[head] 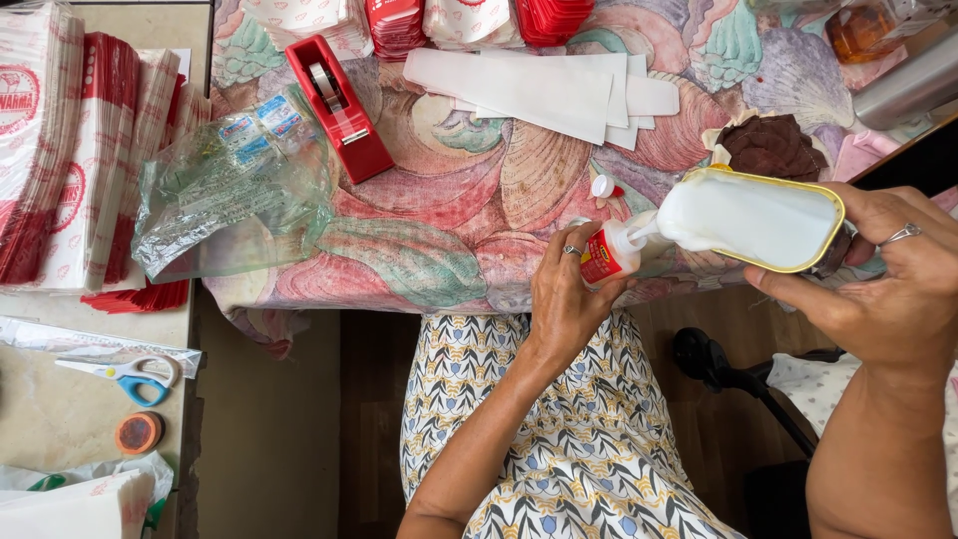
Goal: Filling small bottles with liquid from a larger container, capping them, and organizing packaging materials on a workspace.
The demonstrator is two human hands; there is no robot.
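My left hand (567, 294) grips a small glue bottle (609, 252) with a red label, held upright at the table's near edge. My right hand (883, 274) holds an oval tin (758, 218) with a yellow rim, tilted toward the bottle. White glue fills the tin and runs from its left end into the bottle's open mouth. The bottle's small white and red cap (603, 187) lies on the tablecloth just above the bottle.
A red tape dispenser (339, 105) and a crumpled clear plastic bag (235, 190) lie on the flowered tablecloth (449, 230). White paper strips (544, 85) are behind. Stacks of red and white paper bags (80, 150), blue-handled scissors (125, 374) and a tape roll (138, 432) sit left.
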